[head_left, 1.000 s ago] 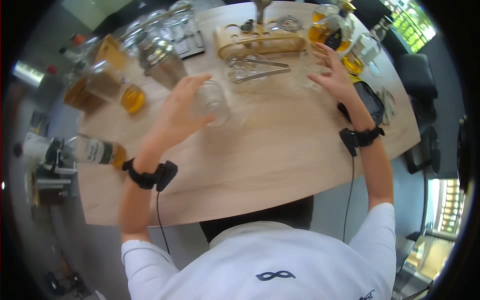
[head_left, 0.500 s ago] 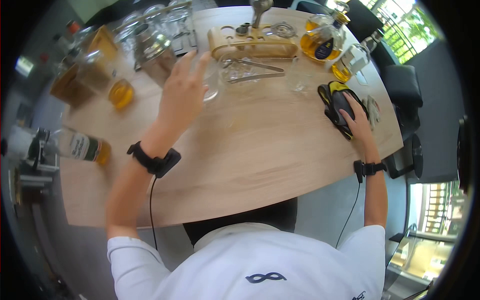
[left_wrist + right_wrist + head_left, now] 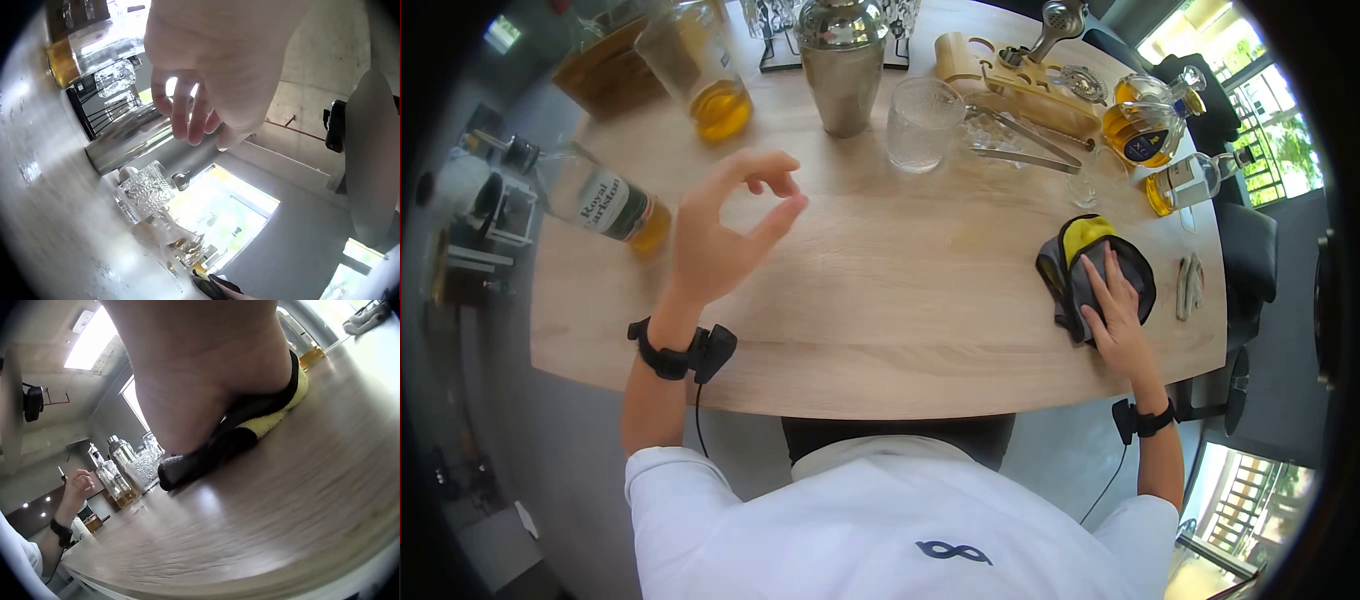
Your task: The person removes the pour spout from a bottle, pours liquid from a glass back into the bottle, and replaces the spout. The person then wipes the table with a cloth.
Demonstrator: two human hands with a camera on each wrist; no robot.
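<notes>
My left hand hovers over the left half of the table with nothing in it, fingers bent and thumb held apart. In the left wrist view, the fingers of that hand hang loosely curved. A textured clear glass tumbler stands beyond it to the right, beside a steel cocktail shaker. On the right, my right hand lies with fairly straight fingers on a folded grey and yellow cloth with black edging. The right wrist view has the cloth bunched on the tabletop beneath that palm.
Metal tongs lie over ice pieces near a wooden tool rack. Amber bottles stand at the back right, near a small clear glass. A labelled bottle is left of my left hand. Gloves lie by the right edge.
My right hand has gone from beside the small glass down onto the cloth. My left hand has drawn back from the tumbler, toward me and left. The head view has turned left.
</notes>
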